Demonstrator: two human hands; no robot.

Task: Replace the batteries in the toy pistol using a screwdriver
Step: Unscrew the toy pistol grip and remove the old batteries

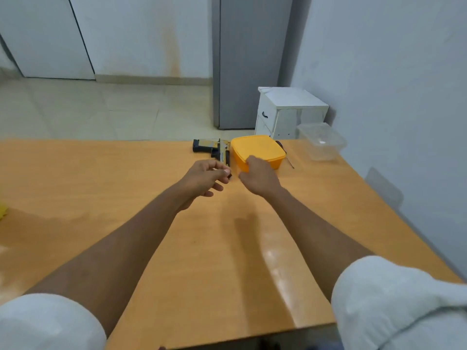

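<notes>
1. Pistol (214, 151) lies at the table's (151, 223) far edge, just left of the yellow box (257, 149).
2. Left hand (204, 179) pinches a small dark part (229, 176).
3. Right hand (259, 176) at the box's near side; grip unclear.
4. Screwdriver (286, 155) lies right of the box.

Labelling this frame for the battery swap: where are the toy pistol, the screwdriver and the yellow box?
toy pistol (212, 149): head view, on its body.
screwdriver (289, 161): head view, on its shaft.
yellow box (256, 147): head view, on its lid.

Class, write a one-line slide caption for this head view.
Left hand pinches a small dark part near the toy pistol; right hand reaches the yellow box.
</notes>
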